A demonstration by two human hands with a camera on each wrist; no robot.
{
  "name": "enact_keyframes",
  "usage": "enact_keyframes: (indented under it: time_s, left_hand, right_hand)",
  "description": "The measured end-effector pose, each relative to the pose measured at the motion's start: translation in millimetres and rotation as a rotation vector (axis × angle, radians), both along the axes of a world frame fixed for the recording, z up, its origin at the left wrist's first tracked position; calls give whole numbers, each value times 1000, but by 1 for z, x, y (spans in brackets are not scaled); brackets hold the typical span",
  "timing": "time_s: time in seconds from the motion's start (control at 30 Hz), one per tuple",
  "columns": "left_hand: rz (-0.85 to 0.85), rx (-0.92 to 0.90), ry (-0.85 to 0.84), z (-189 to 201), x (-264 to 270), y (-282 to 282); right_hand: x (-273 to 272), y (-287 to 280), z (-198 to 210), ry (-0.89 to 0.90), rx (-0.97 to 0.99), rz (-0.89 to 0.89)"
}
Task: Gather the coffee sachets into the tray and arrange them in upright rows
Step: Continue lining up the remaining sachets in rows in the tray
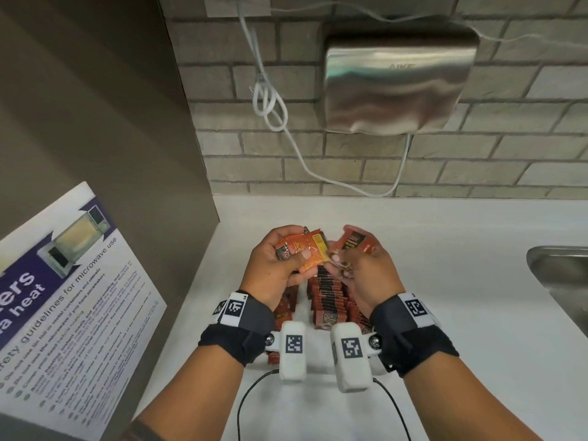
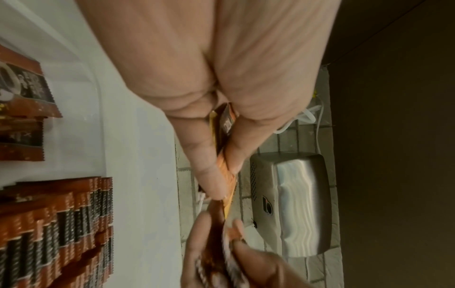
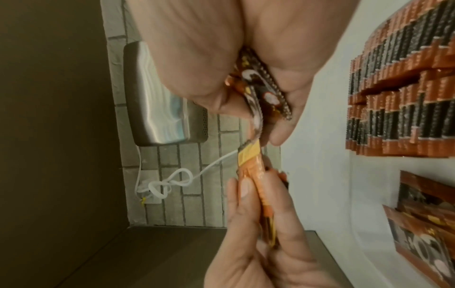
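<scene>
Above the rows (image 1: 327, 297) of sachets, the left hand (image 1: 273, 268) grips a small stack (image 1: 305, 249) between thumb and fingers; right of it, the right hand (image 1: 366, 272) pinches a few more (image 1: 354, 241). The tray itself is hidden, probably under the rows. The stacks touch edge to edge, so a loose grip could fan them out and drop sachets flat across the upright rows, knocking some over.
</scene>
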State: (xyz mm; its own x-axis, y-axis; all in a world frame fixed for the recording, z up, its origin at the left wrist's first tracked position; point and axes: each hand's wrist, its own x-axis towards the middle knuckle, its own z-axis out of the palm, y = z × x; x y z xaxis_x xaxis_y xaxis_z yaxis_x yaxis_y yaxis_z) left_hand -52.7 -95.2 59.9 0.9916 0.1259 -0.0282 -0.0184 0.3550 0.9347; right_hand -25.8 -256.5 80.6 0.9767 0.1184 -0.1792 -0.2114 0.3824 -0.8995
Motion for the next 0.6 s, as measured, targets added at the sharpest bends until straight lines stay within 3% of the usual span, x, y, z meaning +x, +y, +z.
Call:
enact_keyframes:
  time_s: [0.07, 0.23, 0.3, 0.43, 0.6]
  left_hand:
    - [21, 7, 8, 1, 0, 3]
    - [10, 52, 19, 2, -3, -1]
    - [28, 33, 58, 1, -2, -2]
    - [61, -79, 171, 1, 1, 2]
    - [61, -146, 155, 8, 2, 4]
  right_hand:
    - [3, -4, 2, -24, -17, -8]
    - [-4, -6, 4, -117, -362, 209]
    - [-2, -9, 3, -159, -413, 151]
    - [0, -10, 2, -425, -552, 6]
    - [-10, -7, -8, -704, -750, -105]
